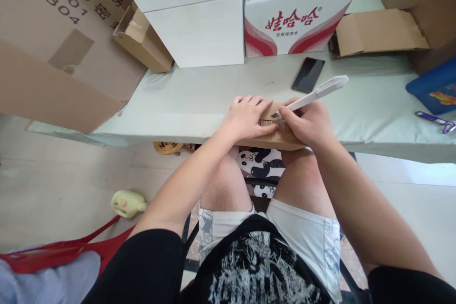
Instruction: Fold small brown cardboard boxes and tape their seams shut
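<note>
A small brown cardboard box point(270, 139) lies at the near edge of the cloth-covered table, partly hidden beneath both hands. My left hand point(249, 116) rests flat on its left side, fingers stretched out and thumb toward a row of dark marks on the cardboard. My right hand point(309, 121) is closed around a white utility knife point(322, 90). The knife slants down to the left, and its dark tip is at the box's top, close to my left thumb. Whether the tip cuts into the cardboard I cannot tell.
Behind my hands lies a black phone point(308, 74). White cartons point(210, 33) and a red-and-white printed carton point(299, 23) stand at the back. A large cardboard box point(71, 90) is left; an open carton point(381, 33), a blue case point(436, 88) and a purple item point(432, 118) are right.
</note>
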### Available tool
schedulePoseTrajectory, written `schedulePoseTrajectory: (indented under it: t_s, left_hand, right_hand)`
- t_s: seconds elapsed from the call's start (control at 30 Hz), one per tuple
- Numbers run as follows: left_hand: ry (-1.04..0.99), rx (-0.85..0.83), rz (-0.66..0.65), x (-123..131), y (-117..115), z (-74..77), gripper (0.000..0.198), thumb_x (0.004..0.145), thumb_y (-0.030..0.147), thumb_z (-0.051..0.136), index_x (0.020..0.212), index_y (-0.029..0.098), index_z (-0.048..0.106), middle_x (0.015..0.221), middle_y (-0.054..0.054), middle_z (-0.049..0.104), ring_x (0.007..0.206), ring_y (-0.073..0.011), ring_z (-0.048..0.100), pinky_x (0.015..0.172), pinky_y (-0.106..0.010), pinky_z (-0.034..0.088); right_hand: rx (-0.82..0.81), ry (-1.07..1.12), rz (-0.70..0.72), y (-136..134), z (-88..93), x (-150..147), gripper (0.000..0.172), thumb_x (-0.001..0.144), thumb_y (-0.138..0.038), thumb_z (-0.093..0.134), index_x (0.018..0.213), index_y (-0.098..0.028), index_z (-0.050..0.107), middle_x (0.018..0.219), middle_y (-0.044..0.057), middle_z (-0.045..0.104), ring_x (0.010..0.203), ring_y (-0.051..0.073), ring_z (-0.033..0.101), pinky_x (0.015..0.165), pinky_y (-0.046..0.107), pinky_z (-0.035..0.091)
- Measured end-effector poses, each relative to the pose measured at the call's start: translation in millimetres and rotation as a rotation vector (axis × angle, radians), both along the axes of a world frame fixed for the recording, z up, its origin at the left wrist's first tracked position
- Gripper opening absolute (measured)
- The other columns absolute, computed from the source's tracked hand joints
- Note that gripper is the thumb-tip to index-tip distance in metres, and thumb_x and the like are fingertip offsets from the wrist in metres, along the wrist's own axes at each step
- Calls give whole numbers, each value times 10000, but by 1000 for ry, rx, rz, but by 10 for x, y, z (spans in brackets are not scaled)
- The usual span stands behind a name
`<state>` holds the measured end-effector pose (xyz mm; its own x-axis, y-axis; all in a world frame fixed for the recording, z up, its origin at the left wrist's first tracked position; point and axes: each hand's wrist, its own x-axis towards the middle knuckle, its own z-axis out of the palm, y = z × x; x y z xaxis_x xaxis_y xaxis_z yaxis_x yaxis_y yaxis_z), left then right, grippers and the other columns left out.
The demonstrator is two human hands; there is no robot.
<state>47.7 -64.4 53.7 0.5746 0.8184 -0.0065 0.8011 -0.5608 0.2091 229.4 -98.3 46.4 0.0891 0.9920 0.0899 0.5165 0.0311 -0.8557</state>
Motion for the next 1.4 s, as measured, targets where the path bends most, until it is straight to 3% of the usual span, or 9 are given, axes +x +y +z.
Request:
schedulePoseTrajectory:
  t_s: [0.43, 0.87, 1.4]
  left_hand:
    - [-13, 2, 12, -14, -8, 10, 619, 922, 620, 547, 1415, 245, 552, 1365, -87, 651, 1259, -306, 549, 1036, -453, 349]
    - [-20, 6, 25, -9, -12, -6, 619, 913, 637, 561, 1406, 263, 559, 1372, -78, 651, 1261, -300, 549, 1051, -445, 345]
    - [-22, 15, 21, -6, -30, 6, 593, 918, 611, 563, 1384, 243, 569, 1361, -80, 659, 1248, -300, 560, 1024, -440, 351]
  right_hand:
    - [-23, 85, -22, -9, 7, -11, 195, 864, -394, 620, 767, -227, 646, 599, 5, 651, 575, 176, 601, 605, 324, 458]
    - [49, 123, -73, 16, -58, 6, 256, 886, -478, 622, 833, -228, 630, 707, 22, 708, 622, 174, 634, 645, 322, 488]
    - [31, -82, -47, 6, -41, -36, 211, 887, -425, 594, 825, -229, 645, 687, 40, 685, 670, 225, 634, 678, 352, 438]
